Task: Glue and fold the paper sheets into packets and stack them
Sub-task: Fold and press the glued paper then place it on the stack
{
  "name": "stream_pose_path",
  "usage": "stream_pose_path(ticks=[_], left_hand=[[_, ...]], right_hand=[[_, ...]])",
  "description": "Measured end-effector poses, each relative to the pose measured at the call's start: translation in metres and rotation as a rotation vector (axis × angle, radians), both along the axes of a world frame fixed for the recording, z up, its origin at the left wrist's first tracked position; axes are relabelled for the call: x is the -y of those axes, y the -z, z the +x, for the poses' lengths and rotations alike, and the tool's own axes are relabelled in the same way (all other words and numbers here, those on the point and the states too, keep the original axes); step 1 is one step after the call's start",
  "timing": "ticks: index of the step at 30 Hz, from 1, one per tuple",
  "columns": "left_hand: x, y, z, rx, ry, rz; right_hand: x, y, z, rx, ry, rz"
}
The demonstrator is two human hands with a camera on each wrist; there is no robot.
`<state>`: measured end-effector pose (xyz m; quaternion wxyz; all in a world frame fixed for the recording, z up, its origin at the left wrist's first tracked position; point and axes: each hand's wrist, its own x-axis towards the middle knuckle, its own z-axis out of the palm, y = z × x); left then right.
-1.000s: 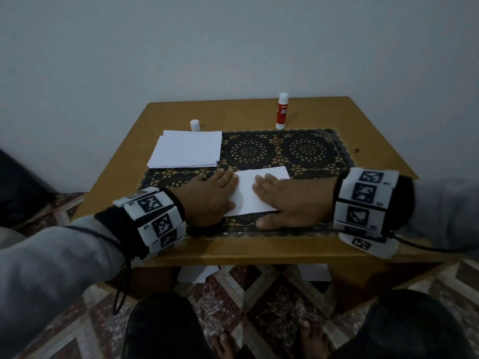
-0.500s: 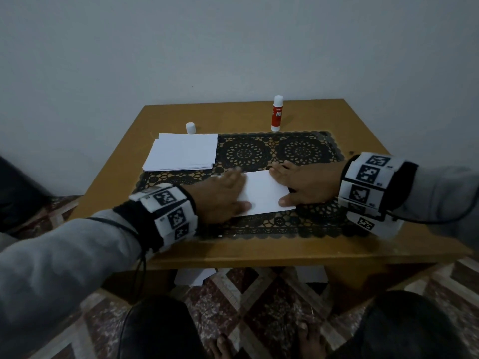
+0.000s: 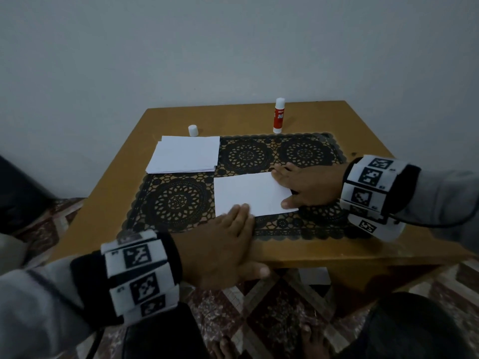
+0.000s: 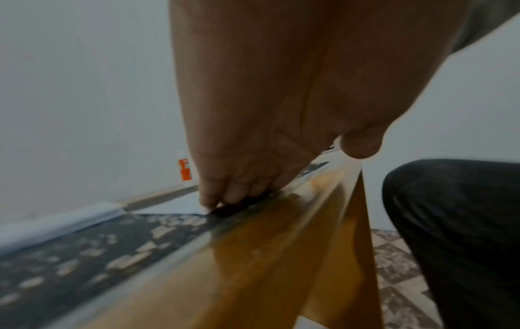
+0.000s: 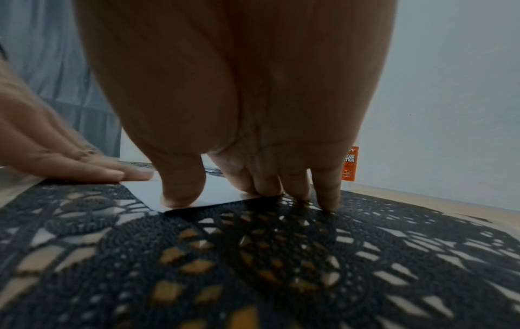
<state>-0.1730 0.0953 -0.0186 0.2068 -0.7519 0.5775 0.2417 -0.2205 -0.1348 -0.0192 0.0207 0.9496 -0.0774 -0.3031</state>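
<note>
Wooden square table [image 3: 108, 203]: black lace mat [image 3: 178, 200] carries all work. White paper stack [image 3: 185, 154] at mat's far-left corner awaits gluing. Folded white sheet [image 3: 248, 193] lies mid-mat; flat left hand [image 3: 220, 244] and right hand [image 3: 308, 185] press it, gripping nothing. Stacking outstanding.

white folded sheet [image 3: 252, 194] flat, paper stack [image 3: 184, 158] beside

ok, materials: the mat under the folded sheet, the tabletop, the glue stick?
Mat: black openwork, looks crocheted or moulded lace; the table shows through its holes. Matte.
Tabletop: wood or wood laminate, tan, glossy; reflections along the front edge.
Glue stick: likely plastic, red printed body, white ends.
Folded sheet: thin white paper.
</note>
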Motion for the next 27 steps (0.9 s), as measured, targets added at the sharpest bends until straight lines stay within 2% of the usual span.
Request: stream_pose_path(ticks=[2,5,7,10,12,15,17,22,27], left_hand=[[0.003,-0.005,0.009,-0.022,-0.065,-0.024],[0.014,-0.008,0.042,0.046,-0.287,-0.057],[0.023,-0.007,0.034,0.037,-0.234,-0.055],[0.041,-0.007,0.001,-0.095,-0.058,-0.036],[0.055,-0.007,0.013,-0.101,-0.099,-0.080],[0.055,-0.002,0.053,0.044,-0.201,-0.086],[0.046,0.005,0.069,0.092,-0.210,-0.090],[0.036,0.006,0.067,0.080,-0.224,-0.169],[0.045,-0.003,0.074,0.155,-0.209,-0.345]], right_hand=[[0.000,0.000,0.000,0.001,-0.006,0.005],[0.001,0.001,0.000,0.010,-0.014,0.007],[0.002,0.003,-0.001,0.017,-0.010,0.016],[0.001,0.000,-0.004,0.025,-0.017,0.032],[-0.002,-0.002,-0.008,0.027,-0.024,0.028],[-0.010,0.000,-0.021,0.041,-0.042,-0.047],[-0.020,0.002,-0.036,0.028,-0.099,-0.077],[-0.053,0.001,-0.058,-0.009,-0.255,0.026],[-0.020,-0.007,-0.024,0.085,-0.030,-0.023]])
